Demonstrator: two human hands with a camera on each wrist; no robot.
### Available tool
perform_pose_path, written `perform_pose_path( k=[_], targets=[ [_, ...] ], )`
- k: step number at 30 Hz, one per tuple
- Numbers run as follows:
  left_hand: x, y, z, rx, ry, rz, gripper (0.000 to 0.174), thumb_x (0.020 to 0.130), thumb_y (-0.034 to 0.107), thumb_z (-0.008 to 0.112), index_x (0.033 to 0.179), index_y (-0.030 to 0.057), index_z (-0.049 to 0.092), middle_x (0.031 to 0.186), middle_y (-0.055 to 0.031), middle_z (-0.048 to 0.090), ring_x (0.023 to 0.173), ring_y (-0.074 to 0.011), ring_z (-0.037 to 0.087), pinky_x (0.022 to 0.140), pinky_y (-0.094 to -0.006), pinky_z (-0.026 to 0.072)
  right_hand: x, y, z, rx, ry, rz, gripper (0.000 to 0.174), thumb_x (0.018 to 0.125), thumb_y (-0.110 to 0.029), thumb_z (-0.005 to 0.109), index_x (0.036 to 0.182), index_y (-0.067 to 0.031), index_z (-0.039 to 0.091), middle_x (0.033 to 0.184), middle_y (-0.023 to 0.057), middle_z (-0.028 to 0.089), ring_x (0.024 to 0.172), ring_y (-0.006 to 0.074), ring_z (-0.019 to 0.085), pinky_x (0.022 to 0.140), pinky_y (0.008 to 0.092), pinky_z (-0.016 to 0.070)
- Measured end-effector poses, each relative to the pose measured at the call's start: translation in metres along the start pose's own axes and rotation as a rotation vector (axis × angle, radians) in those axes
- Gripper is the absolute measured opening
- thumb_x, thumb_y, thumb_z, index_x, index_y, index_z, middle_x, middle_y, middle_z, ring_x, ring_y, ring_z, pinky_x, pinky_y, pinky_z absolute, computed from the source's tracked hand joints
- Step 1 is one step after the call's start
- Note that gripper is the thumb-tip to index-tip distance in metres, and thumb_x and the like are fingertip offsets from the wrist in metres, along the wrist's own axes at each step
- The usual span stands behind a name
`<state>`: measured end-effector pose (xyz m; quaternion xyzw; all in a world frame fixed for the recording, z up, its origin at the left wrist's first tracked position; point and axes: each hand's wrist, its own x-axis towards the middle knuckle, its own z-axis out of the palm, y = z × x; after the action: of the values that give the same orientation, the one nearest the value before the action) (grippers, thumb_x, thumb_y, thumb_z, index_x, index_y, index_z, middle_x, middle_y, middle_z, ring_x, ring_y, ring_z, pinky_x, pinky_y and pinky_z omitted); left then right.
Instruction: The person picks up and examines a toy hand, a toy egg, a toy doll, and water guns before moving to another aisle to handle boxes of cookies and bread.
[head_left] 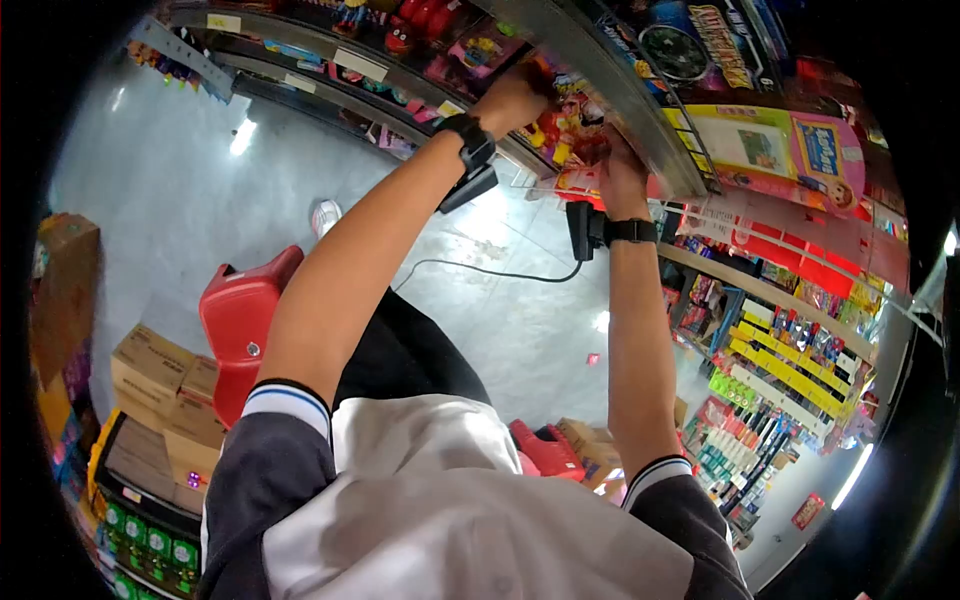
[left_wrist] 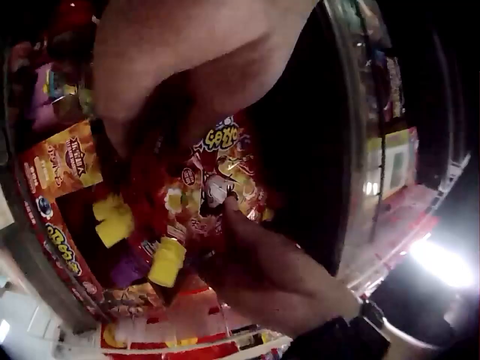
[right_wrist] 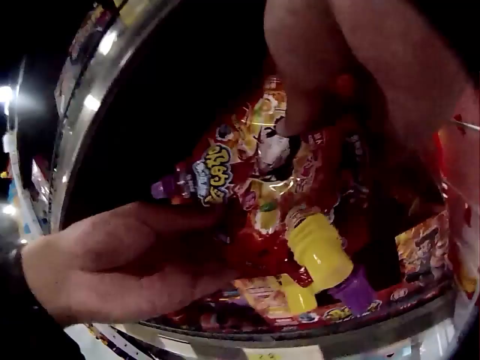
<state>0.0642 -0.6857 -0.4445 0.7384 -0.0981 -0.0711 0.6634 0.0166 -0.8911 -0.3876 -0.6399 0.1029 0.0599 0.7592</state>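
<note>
Red, blurry toy packet point(right_wrist: 251, 176) under the shelf point(head_left: 610, 85) is pinched by left hand point(head_left: 515, 98) and right hand point(head_left: 622, 178) fingers.

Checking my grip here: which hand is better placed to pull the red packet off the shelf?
Probably left: the left hand pinches the edge of the red packet between thumb and fingers; the right hand shows no clear grip.

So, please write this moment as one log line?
left hand pinches red printed packet | right hand holds same packet | place: store shelf

right hand point(head_left: 622, 178) fingers: hidden behind shelf point(head_left: 600, 75) | packet point(right_wrist: 225, 176) print: seemingly blurred
</note>
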Motion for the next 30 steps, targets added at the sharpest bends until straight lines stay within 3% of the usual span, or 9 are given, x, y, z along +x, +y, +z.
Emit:
perform_pose_path(
  k=[4, 7, 9, 13, 16, 19, 22, 25, 30],
  targets=[
    [0.019, 0.000, 0.005, 0.298, 0.195, 0.219, 0.030, 0.092, 0.018, 0.063, 0.120, 0.0047, 0.064, 0.109, -0.0176, 0.069, 0.098, -0.0378, 0.064, 0.083, -0.0433, 0.0505, 0.027, 0.007, -0.020, -0.248, 0.083, -0.064, 0.032, 0.094, -0.013, 0.070, 0.125, -0.0051, 0.064, 0.126, 0.0058, 0.064, 0.112, 0.0179, 0.061, 0.095, 0.0323, 0.0503],
    [0.085, -0.063, 0.041, 0.376, 0.405, 0.398, 0.033, 0.094, 0.024, 0.063, 0.122, 0.0067, 0.064, 0.121, -0.0168, 0.067, 0.107, -0.0392, 0.062, 0.091, -0.0460, 0.0502, 0.037, 0.012, -0.024, -0.484, 0.182, -0.129, 0.033, 0.094, -0.014, 0.070, 0.125, -0.0044, 0.063, 0.127, 0.0065, 0.064, 0.113, 0.0187, 0.061, 0.096, 0.0330, 0.0497],
    [0.095, -0.073, 0.048, 0.409, 0.355, 0.309, 0.032, 0.094, 0.027, 0.062, 0.120, 0.0088, 0.067, 0.123, -0.0157, 0.067, 0.109, -0.0384, 0.063, 0.091, -0.0458, 0.0506, 0.040, 0.018, -0.020, -0.607, 0.220, -0.156, 0.034, 0.095, -0.015, 0.070, 0.125, -0.0039, 0.062, 0.127, 0.0070, 0.064, 0.114, 0.0193, 0.061, 0.096, 0.0335, 0.0493],
    [0.068, -0.025, 0.014, 0.611, 0.225, 0.141, 0.030, 0.093, 0.026, 0.062, 0.116, 0.0097, 0.069, 0.120, -0.0161, 0.068, 0.109, -0.0372, 0.063, 0.089, -0.0453, 0.0517, 0.039, 0.028, -0.008, -0.756, 0.252, -0.169, 0.035, 0.095, -0.017, 0.069, 0.126, -0.0029, 0.062, 0.128, 0.0079, 0.063, 0.115, 0.0204, 0.060, 0.098, 0.0344, 0.0486],
    [0.041, -0.012, 0.002, 0.676, 0.163, 0.134, 0.029, 0.091, 0.026, 0.064, 0.114, 0.0093, 0.069, 0.118, -0.0168, 0.068, 0.109, -0.0378, 0.063, 0.089, -0.0453, 0.0520, 0.041, 0.028, -0.002, -0.807, 0.273, -0.167, 0.037, 0.095, -0.019, 0.069, 0.127, -0.0022, 0.061, 0.129, 0.0086, 0.062, 0.115, 0.0212, 0.060, 0.099, 0.0351, 0.0480],
    [0.022, 0.006, -0.015, 0.435, 0.089, 0.085, 0.029, 0.090, 0.024, 0.066, 0.114, 0.0086, 0.069, 0.120, -0.0176, 0.067, 0.111, -0.0392, 0.062, 0.091, -0.0462, 0.0516, 0.034, 0.028, 0.003, -0.835, 0.295, -0.162, 0.038, 0.095, -0.021, 0.069, 0.127, -0.0014, 0.060, 0.130, 0.0093, 0.062, 0.116, 0.0221, 0.059, 0.100, 0.0358, 0.0474],
    [0.021, 0.003, -0.023, 0.384, 0.154, 0.189, 0.029, 0.089, 0.021, 0.067, 0.114, 0.0070, 0.068, 0.121, -0.0182, 0.066, 0.112, -0.0403, 0.061, 0.094, -0.0472, 0.0510, 0.026, 0.027, 0.007, -0.872, 0.325, -0.154, 0.040, 0.095, -0.022, 0.068, 0.128, -0.0007, 0.060, 0.131, 0.0100, 0.062, 0.117, 0.0229, 0.059, 0.102, 0.0365, 0.0468],
    [0.017, 0.018, -0.033, 0.371, 0.065, 0.108, 0.029, 0.088, 0.016, 0.067, 0.116, 0.0052, 0.067, 0.122, -0.0187, 0.065, 0.113, -0.0396, 0.060, 0.095, -0.0470, 0.0509, 0.019, 0.028, 0.011, -0.903, 0.351, -0.168, 0.041, 0.095, -0.024, 0.068, 0.128, 0.0000, 0.059, 0.132, 0.0107, 0.061, 0.117, 0.0237, 0.058, 0.103, 0.0372, 0.0462],
    [0.016, 0.002, -0.022, 0.800, 0.073, 0.237, 0.031, 0.086, 0.009, 0.066, 0.116, 0.0039, 0.066, 0.123, -0.0192, 0.064, 0.113, -0.0365, 0.061, 0.094, -0.0453, 0.0516, 0.009, 0.041, 0.004, -1.135, 0.315, -0.316, 0.045, 0.091, -0.028, 0.074, 0.124, -0.0005, 0.061, 0.128, 0.0126, 0.063, 0.117, 0.0282, 0.059, 0.102, 0.0404, 0.0447]
  ],
)
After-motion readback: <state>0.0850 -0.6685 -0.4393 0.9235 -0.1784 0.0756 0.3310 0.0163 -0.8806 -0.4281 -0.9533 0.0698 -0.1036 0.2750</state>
